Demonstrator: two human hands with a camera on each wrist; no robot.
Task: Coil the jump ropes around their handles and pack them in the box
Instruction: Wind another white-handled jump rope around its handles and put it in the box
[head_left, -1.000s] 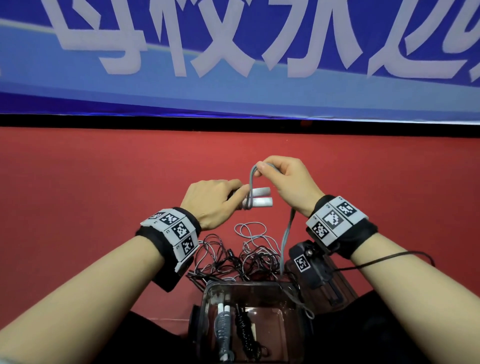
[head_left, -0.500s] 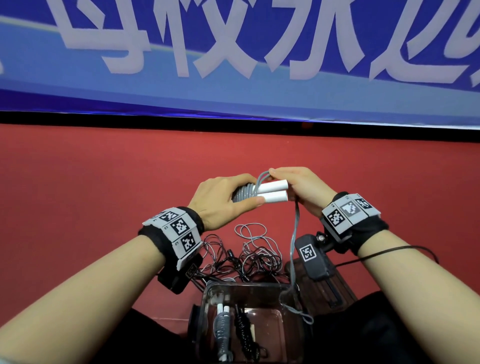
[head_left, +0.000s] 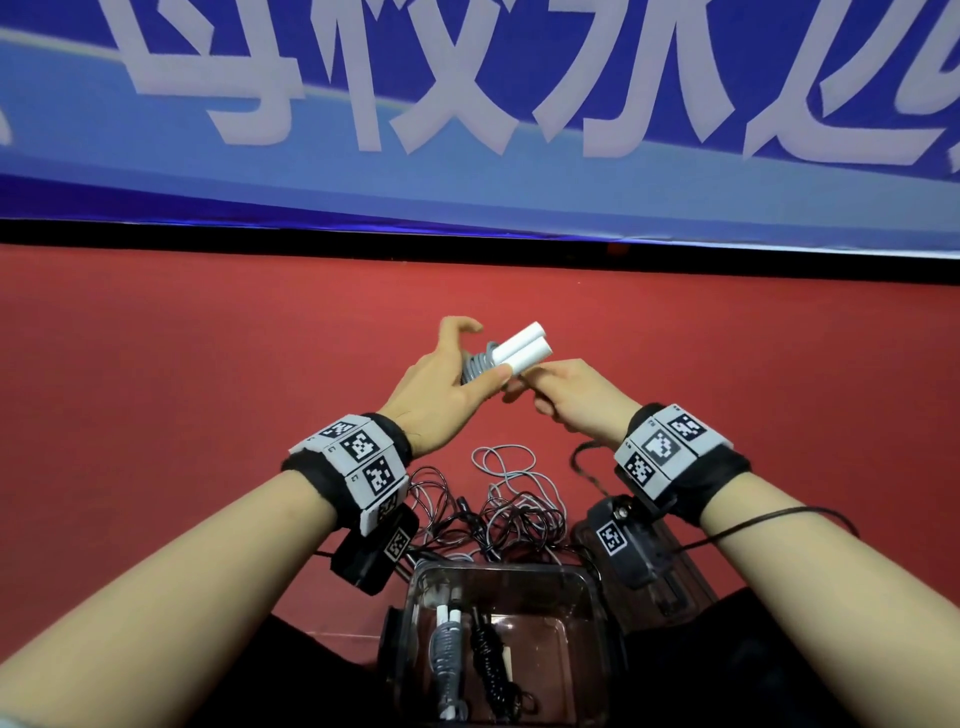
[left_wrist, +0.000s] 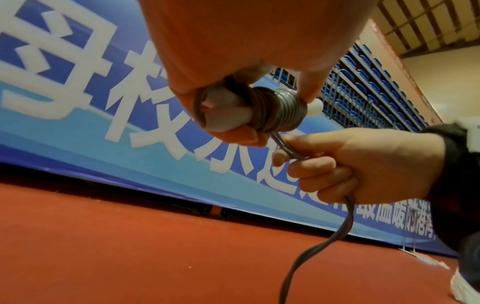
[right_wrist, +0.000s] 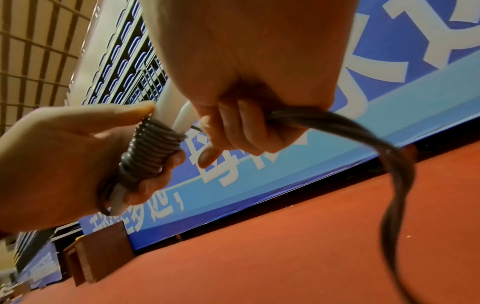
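Two white handles (head_left: 521, 349) lie side by side, raised above the red floor (head_left: 208, 389), grey rope (left_wrist: 279, 110) coiled tight round their lower half; the left hand (head_left: 436, 387) grips that bundle, thumb and fingers curled round the coils; the right hand (head_left: 582, 397) just beside it closes on the doubled loose rope tail (right_wrist: 389, 156), which hangs down; nearer the person, a clear plastic box (head_left: 592, 603) holds two wound ropes, one grey (head_left: 445, 644), one black (head_left: 488, 660); tangled ropes (head_left: 509, 499) lie on the floor just beyond it
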